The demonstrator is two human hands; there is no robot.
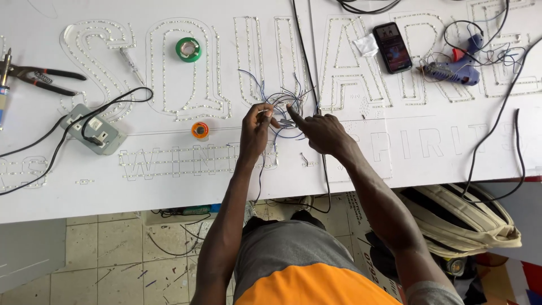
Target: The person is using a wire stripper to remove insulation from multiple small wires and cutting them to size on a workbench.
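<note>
Nearest the lens, an orange and grey shirt [299,265] fills the bottom edge, with both bare forearms reaching up over a wide white sign board [169,186] whose outlined letters are lined with tiny light dots. On that board, left of centre, sits a grey double power socket [93,131] with a black cable [56,149] looping into it. Far right lies a blue glue gun [454,66], and beside it a black smartphone [392,47] with its long axis running up and down the view.

At the board's middle, the right hand [320,134] pinches a tangle of thin blue and black wires [285,107]; its fingers are closed on them. The left hand [257,125] is closed on the same bundle just beside it. The wire strands fan upward, away from the person, their long axis running roughly up the view.

Smaller still, a green tape roll [188,49] and an orange solder spool [200,130] lie left of the hands, well apart.
</note>
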